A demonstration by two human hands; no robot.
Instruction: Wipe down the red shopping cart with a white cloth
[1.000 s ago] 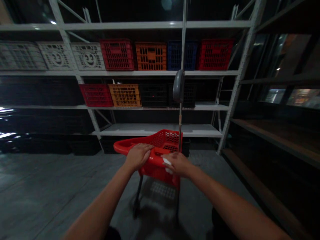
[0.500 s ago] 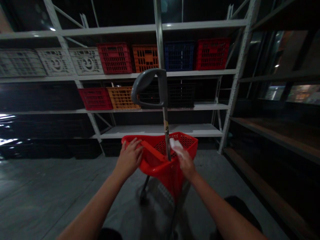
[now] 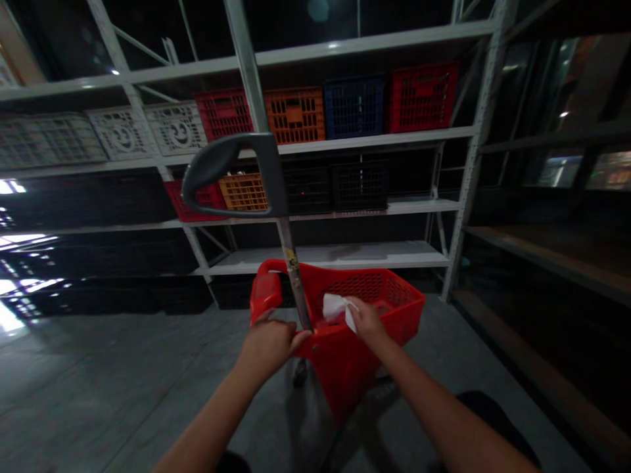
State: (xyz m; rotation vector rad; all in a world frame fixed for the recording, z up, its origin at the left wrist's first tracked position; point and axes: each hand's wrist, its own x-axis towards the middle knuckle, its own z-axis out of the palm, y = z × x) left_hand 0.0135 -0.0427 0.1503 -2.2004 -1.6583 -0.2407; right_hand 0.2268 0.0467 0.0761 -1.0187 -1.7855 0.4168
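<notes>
A small red plastic shopping cart stands in front of me, its basket pierced with a mesh of holes. From it rises a metal pole, tilted to the left, bearing a grey loop-shaped piece. My left hand grips the cart's near left edge, thumb beside the pole's foot; its fingertips are partly hidden. Pinched in my right hand is a crumpled white cloth or tissue, held over the near rim of the basket. I cannot tell whether the cloth touches the plastic.
Behind the cart stands a white metal rack with red, orange, blue, black and white crates, among them a blue crate. Dark shelving runs along the right. Grey concrete floor lies around the cart.
The cart has turned, its basket swinging right and its pole and grey loop moving left. My left hand has shifted from the left rim to beside the pole. The cloth has moved slightly left and down.
</notes>
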